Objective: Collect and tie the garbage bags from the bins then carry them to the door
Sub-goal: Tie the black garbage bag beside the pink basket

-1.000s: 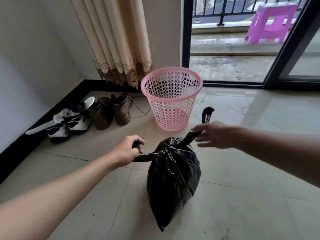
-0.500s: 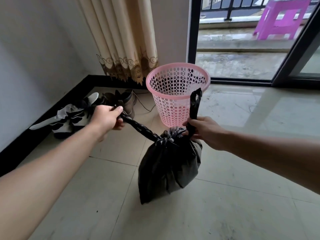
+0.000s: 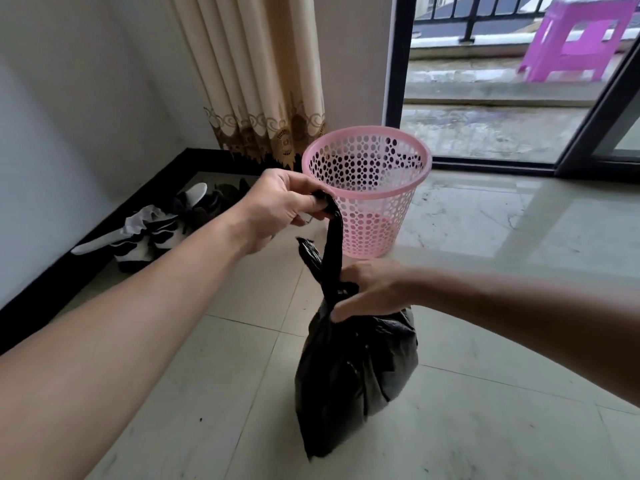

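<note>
A full black garbage bag (image 3: 353, 372) hangs just above the tiled floor in the middle of the view. My left hand (image 3: 280, 206) is shut on one twisted ear of the bag and holds it straight up. My right hand (image 3: 370, 289) grips the bag's neck at the knot. The other ear (image 3: 310, 256) sticks up loose between my hands. Behind them stands a pink perforated bin (image 3: 367, 192), upright, with no liner showing inside.
Several shoes (image 3: 162, 226) lie along the black skirting at the left wall. A cream curtain (image 3: 256, 77) hangs behind the bin. A sliding glass door (image 3: 485, 98) opens onto a balcony with a purple stool (image 3: 578, 39). Pale floor tiles (image 3: 502, 427) stretch right and forward.
My left hand has swung its ear from out at the left to straight above the knot. My right hand let go of the other ear and dropped onto the bag's neck.
</note>
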Motion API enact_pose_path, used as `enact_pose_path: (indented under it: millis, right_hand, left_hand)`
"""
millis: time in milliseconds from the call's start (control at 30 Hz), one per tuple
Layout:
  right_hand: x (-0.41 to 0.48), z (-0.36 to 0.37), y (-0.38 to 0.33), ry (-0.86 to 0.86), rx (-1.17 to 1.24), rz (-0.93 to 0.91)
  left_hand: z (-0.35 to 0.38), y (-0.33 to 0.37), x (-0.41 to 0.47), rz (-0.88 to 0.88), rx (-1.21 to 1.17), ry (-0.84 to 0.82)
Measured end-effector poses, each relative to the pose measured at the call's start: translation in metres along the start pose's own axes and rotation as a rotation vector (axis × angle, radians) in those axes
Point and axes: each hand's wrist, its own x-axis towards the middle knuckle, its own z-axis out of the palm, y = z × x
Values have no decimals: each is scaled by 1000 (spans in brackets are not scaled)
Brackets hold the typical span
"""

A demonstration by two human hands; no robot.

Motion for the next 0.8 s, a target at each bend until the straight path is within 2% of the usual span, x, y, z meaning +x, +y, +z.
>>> enact_pose_path:
  millis: [200,333,433,533,600,700,800]
  right_hand:
    - [3,20,16,215,60,76]
    - [5,27,18,155,192,47]
    - [-5,27,16,57,216,-22]
    - [-10,29,20,43,268,-59]
    - [-12,26,22,50,324,-60]
    - [-15,19,22,82,423,-43]
    - [-19,13,23,84,454,-19]
  left_hand:
    - [-6,-13,-1,-91,-103,-54]
    - [-11,-13,2,-137,-161,-72]
    - [-17,-35,1,-270,15,-24]
    - [-13,-57,-14,-418,77,-237]
    - [-7,-62,-21,-456,73,-362]
    - [-3,-60,-24,-436,60,-378]
    - [-3,-56,-24,-438,-79,-410]
